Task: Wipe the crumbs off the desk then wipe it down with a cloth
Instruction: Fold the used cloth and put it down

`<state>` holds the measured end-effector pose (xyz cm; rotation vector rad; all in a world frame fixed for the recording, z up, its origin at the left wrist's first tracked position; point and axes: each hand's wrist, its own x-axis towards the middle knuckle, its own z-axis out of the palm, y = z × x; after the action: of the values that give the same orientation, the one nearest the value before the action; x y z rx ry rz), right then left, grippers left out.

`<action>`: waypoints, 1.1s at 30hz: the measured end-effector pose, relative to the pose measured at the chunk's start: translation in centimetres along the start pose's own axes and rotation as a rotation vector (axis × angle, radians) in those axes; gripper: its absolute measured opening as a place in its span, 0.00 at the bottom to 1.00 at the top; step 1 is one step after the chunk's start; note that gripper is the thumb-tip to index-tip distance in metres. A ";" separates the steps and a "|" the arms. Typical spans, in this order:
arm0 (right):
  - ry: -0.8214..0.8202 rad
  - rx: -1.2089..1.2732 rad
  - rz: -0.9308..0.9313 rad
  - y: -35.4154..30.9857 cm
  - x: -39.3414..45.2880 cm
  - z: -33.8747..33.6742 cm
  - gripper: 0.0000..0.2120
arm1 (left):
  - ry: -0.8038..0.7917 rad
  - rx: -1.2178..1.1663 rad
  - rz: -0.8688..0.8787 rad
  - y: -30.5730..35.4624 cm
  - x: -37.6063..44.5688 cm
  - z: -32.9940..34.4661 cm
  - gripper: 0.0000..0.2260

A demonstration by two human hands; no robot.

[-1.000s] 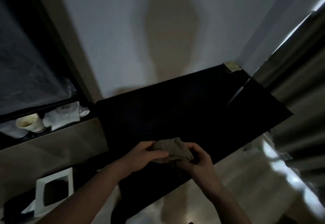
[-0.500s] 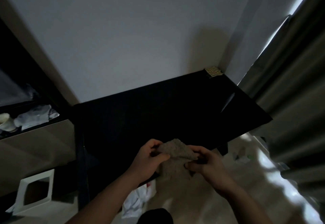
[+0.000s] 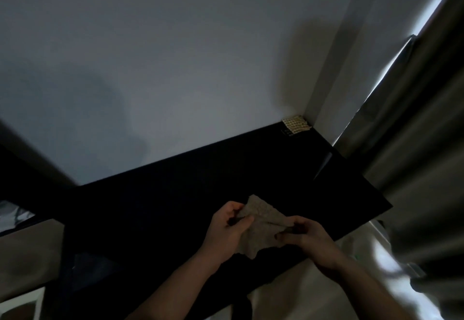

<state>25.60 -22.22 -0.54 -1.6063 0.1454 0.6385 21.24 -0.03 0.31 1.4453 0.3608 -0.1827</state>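
Observation:
The room is dim. A grey-brown cloth point(image 3: 261, 226) is stretched between both hands above the near part of the black desk point(image 3: 175, 194). My left hand point(image 3: 226, 231) pinches the cloth's left edge with thumb and curled fingers. My right hand point(image 3: 308, 239) grips its right edge. The cloth hangs partly unfolded, one corner pointing up and a lower flap drooping. No crumbs can be made out on the dark desktop.
A small woven yellowish pad point(image 3: 296, 124) lies in the desk's far right corner against the white wall. A grey curtain point(image 3: 414, 144) hangs to the right. A white-framed box point(image 3: 22, 304) sits on the floor at lower left, beside a tan cabinet point(image 3: 27, 252).
The cloth, bunched between the hands a second ago, is now pulled wider apart. The view has swung right and up, so the left shelf with the cup has left the frame.

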 end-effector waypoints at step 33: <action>0.136 -0.464 -0.027 -7.6 44.6 -34.5 0.19 | 0.271 0.228 -0.330 -1.6 46.1 27.4 0.25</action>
<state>77.06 -41.61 -15.04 -2.0965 0.0775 0.5673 67.28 -23.00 -14.96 1.6333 0.8238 -0.3028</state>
